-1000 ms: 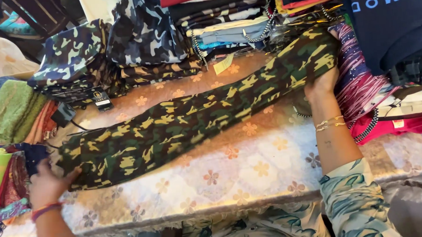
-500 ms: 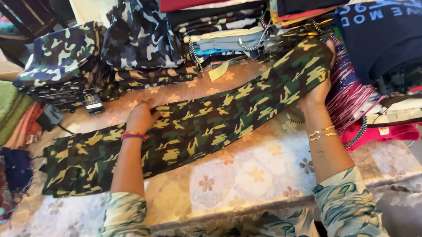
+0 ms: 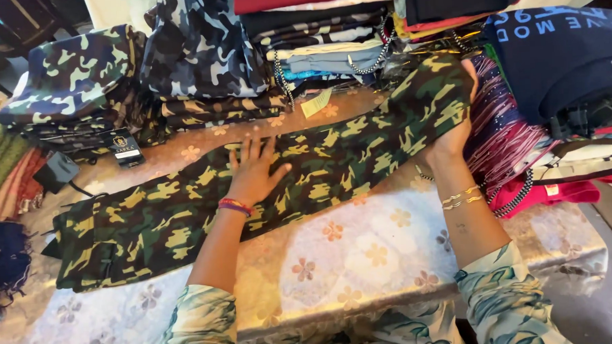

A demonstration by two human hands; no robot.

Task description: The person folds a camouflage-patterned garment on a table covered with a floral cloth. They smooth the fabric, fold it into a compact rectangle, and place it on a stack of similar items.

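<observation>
Your left hand (image 3: pixel 255 172) lies flat and spread, pinning the camouflage trousers (image 3: pixel 266 183) smooth; your right hand (image 3: pixel 450 136) grips their end, keeping them taut.

Table (image 3: pixel 363 258) under pale floral cloth, warm light across it, folded camouflage stacks (image 3: pixel 140 83) behind, folded shirt piles (image 3: pixel 553 68) at its right, grey floor (image 3: pixel 609 297) beside.

1. I'm at a clothes shop counter — folded camouflage stacks (image 3: pixel 200 53) and shirt piles (image 3: pixel 328 29) crowd it.
2. Price tags (image 3: pixel 316 104) hang from garments — a flowered tablecloth (image 3: pixel 363 258) covers the counter.
</observation>
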